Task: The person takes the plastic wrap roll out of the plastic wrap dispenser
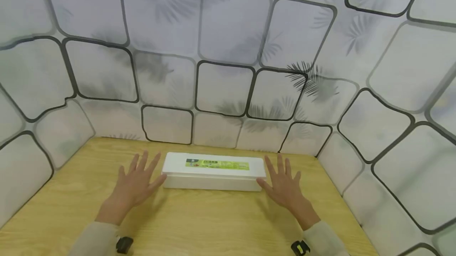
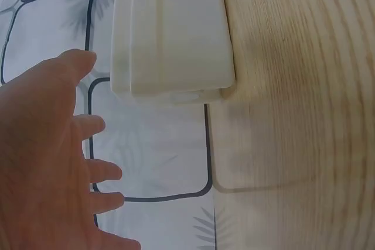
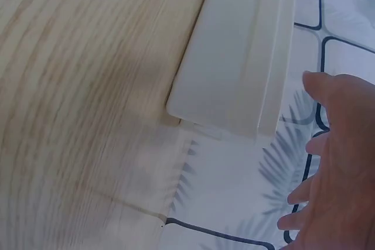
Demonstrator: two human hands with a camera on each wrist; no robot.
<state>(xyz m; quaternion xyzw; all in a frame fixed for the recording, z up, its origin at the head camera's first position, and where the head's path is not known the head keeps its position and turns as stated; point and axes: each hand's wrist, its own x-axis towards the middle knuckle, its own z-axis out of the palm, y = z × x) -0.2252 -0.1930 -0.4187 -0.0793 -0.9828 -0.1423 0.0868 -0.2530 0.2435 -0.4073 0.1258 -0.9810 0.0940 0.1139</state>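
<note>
A long white lidded box (image 1: 213, 182) with a yellow-green label (image 1: 218, 164) on its lid lies crosswise on the wooden table. My left hand (image 1: 135, 182) is spread at the box's left end, fingers straight, thumb near the corner. At the opposite end my right hand (image 1: 284, 184) is spread the same way. In the left wrist view the left hand (image 2: 53, 144) is apart from the box end (image 2: 181, 39). The right wrist view likewise has a gap between the right hand (image 3: 340, 156) and the box (image 3: 228, 57). Neither hand holds anything.
The light wood tabletop (image 1: 199, 224) reaches back to a patterned wall covering (image 1: 228, 22) with rounded outlines and leaf prints, which also rises at both sides. Dark devices show at the left cuff (image 1: 124, 244) and right cuff (image 1: 300, 247).
</note>
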